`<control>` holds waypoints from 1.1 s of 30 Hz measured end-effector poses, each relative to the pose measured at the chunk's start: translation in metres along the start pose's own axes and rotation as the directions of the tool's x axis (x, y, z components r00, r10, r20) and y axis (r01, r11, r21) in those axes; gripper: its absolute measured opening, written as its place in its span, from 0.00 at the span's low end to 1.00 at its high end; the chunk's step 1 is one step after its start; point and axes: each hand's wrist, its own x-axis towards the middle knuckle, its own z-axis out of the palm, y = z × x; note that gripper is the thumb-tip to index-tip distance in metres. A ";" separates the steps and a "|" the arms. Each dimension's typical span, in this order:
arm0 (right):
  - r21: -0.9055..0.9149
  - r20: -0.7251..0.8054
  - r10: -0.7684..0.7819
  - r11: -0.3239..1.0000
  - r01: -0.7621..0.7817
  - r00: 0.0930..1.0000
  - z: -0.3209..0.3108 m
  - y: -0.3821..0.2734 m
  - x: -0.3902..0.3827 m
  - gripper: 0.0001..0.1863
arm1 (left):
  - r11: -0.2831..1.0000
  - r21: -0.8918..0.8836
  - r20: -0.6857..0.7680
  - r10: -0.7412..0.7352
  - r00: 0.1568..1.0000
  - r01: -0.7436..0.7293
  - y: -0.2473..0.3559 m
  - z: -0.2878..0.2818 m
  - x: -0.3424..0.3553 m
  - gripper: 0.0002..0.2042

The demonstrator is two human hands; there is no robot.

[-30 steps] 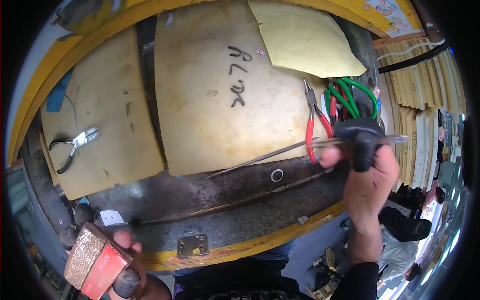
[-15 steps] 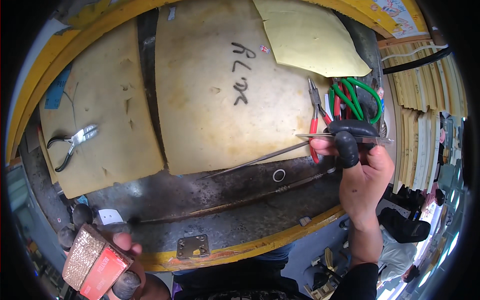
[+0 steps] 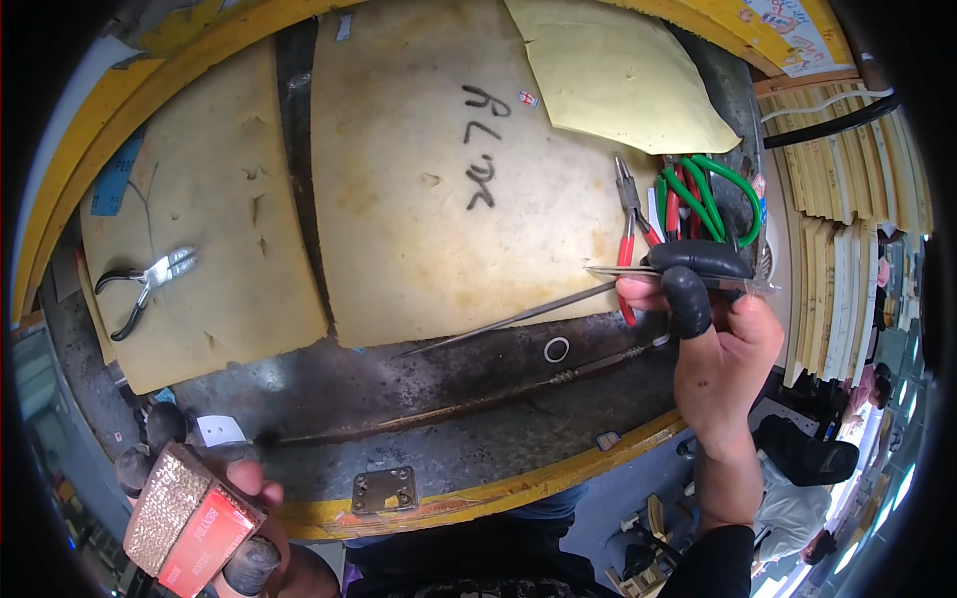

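Left hand (image 3: 282, 546): at the near-left corner of the dark metal worktop (image 3: 498, 374), fingers clamped around a small block with a textured copper-gold face and a glossy red label (image 3: 184, 518). Black rubbery covers (image 3: 165, 427) sat on several of its fingertips. The block was held tilted; contact with the worktop could not be determined.

Right hand (image 3: 720, 364): above the near-right part of the worktop, thumb and fingers together, pinched on a slim grey metal tweezers-like tool (image 3: 623, 270). The tool's pointed end was directed left, over the near-right corner of a large stained cream sheet (image 3: 399, 229). Black covers were worn on this hand also.

Near the right hand: red-handled pliers with grey metal jaws (image 3: 630, 209) lay at the sheet's right edge, jaws toward the worktop's far edge. Green-handled tools (image 3: 693, 199) lay just beside them, toward the worktop's right edge. A long thin dark metal rod (image 3: 508, 321) slanted across the sheet's near edge; a small white ring (image 3: 545, 352) lay nearer the worktop's front.

Left side: a white two-holed tag (image 3: 220, 431) lay just beyond the block. Black-handled pliers (image 3: 155, 279) rested on a second cream sheet (image 3: 219, 219).
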 end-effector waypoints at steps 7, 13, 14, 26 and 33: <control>-0.067 0.022 -0.051 0.996 0.052 0.998 -0.001 -0.001 0.001 0.04 | 0.999 -0.005 0.004 0.034 0.999 -0.034 -0.002 0.005 0.003 0.38; -0.083 0.051 -0.070 0.994 0.074 0.996 -0.001 -0.001 0.000 0.06 | 0.999 0.040 -0.006 0.037 0.999 -0.037 -0.002 -0.001 0.000 0.38; 0.058 -0.012 0.015 0.998 -0.015 1.000 0.001 -0.001 -0.001 0.07 | 0.998 0.042 -0.006 0.038 0.999 -0.038 -0.002 -0.004 -0.002 0.38; 0.005 0.014 0.061 0.998 -0.061 0.998 -0.002 -0.003 -0.001 0.07 | 0.999 -0.038 0.234 0.043 0.971 -0.035 0.000 0.002 0.008 0.37; 0.055 0.010 0.087 0.995 -0.088 0.996 -0.002 -0.004 0.000 0.07 | 0.998 0.048 -0.013 0.039 0.999 -0.038 -0.003 -0.012 -0.005 0.37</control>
